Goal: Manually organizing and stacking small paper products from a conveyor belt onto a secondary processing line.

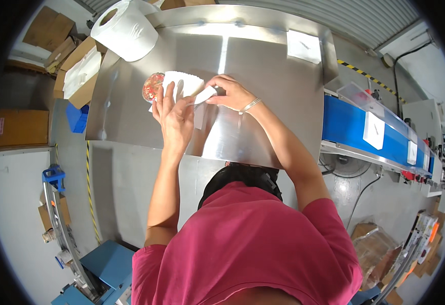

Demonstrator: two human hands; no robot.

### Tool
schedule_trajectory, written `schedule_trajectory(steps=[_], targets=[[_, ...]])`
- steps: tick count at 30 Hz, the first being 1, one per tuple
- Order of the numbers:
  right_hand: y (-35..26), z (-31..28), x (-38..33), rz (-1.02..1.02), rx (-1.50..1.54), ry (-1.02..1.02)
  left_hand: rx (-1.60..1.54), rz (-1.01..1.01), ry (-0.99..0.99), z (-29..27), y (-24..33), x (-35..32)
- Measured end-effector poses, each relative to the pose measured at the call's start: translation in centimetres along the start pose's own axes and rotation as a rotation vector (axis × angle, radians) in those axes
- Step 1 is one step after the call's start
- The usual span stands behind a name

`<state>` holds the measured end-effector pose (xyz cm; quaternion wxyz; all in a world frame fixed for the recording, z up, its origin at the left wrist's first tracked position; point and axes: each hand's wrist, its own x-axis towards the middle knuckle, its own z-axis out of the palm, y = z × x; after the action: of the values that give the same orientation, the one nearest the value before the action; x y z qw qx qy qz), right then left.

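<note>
On the steel table (263,76), my left hand (174,114) rests on a white scalloped paper tray (182,81), fingers spread over its near edge. My right hand (231,92) pinches a small white folded paper piece (203,95) between thumb and fingers, right beside the tray. A round clear container with red and mixed-colour contents (152,86) sits against the tray's left side. A thin bracelet circles my right wrist.
A large white paper roll (125,29) stands at the table's far left corner. A white sheet (304,47) lies at the far right. A blue conveyor (354,127) with white pieces runs to the right. Cardboard boxes (75,66) crowd the floor on the left.
</note>
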<state>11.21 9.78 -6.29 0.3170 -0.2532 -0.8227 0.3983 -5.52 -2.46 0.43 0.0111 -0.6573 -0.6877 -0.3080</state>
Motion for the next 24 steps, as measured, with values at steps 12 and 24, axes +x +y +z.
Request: schedule_trajectory(steps=[12,24], targets=[[3.3,-7.6,-10.6,0.868,-0.057,0.476,0.084,-0.08,0.013,0.1,-2.4,0.2],[4.5,-18.0,-22.0,0.722,-1.352,0.761,-0.038,-0.074,0.089,0.6,-2.0,-0.5]])
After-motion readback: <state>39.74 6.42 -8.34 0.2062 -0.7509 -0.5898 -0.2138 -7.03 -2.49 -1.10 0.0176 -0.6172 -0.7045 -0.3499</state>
